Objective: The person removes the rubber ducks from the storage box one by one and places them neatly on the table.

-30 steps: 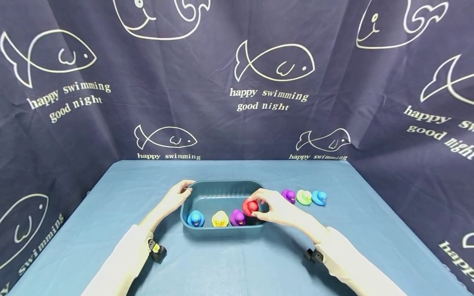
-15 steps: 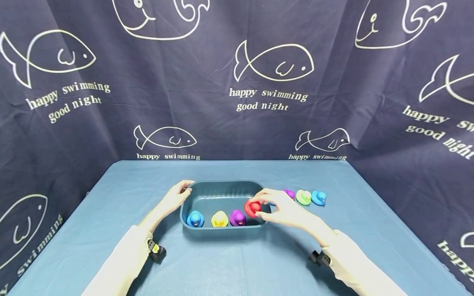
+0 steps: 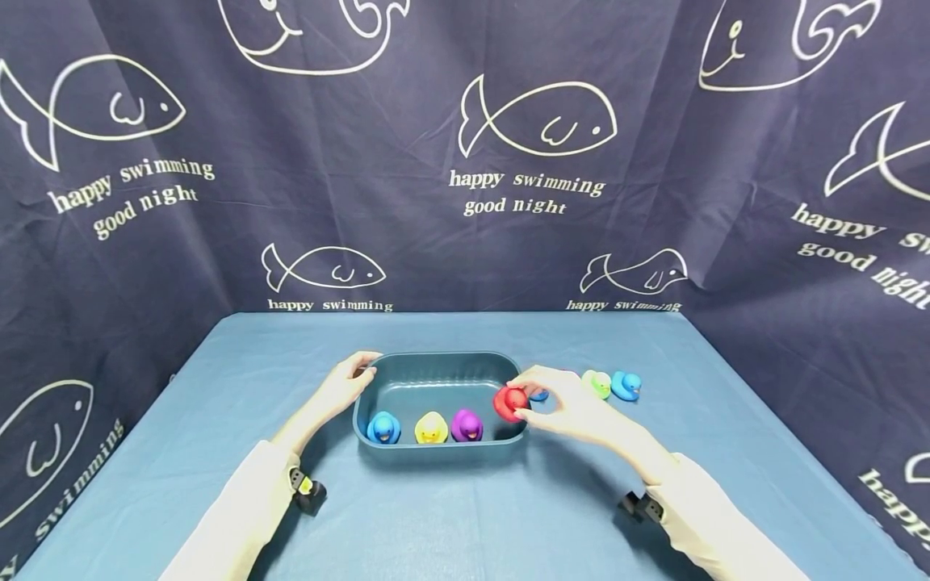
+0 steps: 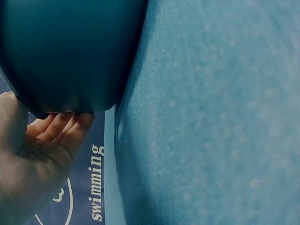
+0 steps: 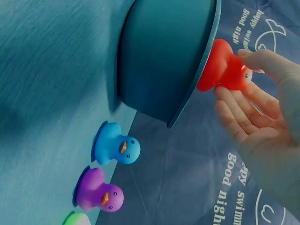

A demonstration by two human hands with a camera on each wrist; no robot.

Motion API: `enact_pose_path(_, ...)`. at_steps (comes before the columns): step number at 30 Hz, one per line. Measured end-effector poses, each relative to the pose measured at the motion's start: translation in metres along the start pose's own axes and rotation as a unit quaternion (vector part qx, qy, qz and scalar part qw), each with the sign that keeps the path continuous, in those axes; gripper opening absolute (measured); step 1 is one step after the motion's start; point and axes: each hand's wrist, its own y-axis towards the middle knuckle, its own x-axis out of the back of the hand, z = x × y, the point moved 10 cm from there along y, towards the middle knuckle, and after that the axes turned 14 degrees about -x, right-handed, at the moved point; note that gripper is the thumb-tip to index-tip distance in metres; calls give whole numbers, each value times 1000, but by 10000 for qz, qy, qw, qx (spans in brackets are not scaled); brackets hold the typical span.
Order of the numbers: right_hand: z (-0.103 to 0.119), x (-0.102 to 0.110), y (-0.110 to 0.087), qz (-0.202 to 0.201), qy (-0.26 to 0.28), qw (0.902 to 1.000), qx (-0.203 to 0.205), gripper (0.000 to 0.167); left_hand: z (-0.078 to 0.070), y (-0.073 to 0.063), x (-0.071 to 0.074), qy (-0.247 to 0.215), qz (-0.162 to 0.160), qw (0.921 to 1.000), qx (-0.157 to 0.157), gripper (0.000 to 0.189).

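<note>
My right hand point(image 3: 570, 403) pinches a red rubber duck point(image 3: 510, 402) between thumb and fingers. The duck is over the right end of a dark teal rectangular bin point(image 3: 436, 454), above the rim in the right wrist view. My left hand point(image 3: 345, 386) grips the bin's left end, fingertips against its outer wall in the left wrist view. Inside the bin, along the near wall, sit a blue duck point(image 3: 383, 428), a yellow duck point(image 3: 432, 428) and a purple duck point(image 3: 467, 426).
Right of the bin, a blue duck point(image 5: 116, 144), a purple duck point(image 5: 99, 190), a green duck point(image 3: 597, 384) and another blue duck point(image 3: 626, 386) stand in a row on the blue cloth-covered table point(image 3: 436, 524). A dark fish-print curtain point(image 3: 421, 202) hangs behind.
My right hand has moved a little to the right with the red duck, toward the bin's right rim. My left hand and the bin have stayed put.
</note>
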Motion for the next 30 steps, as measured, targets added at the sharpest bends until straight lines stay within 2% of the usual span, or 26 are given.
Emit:
enact_pose_path(9,-2,9,-5,-31,45,10000,26,34,1,0,0,12,1,10000,36,33)
enact_pose_path(14,-5,12,-8,-84,-206,9997,-105,31,3,0,0,13,-6,10000,54,32)
enact_pose_path(21,-11,21,-12,-527,-810,9952,-158,32,4,1,0,44,-41,10000,49,32)
enact_pose_path(30,-22,25,-18,-360,-399,9984,-169,33,3,1,0,55,-28,10000,16,32)
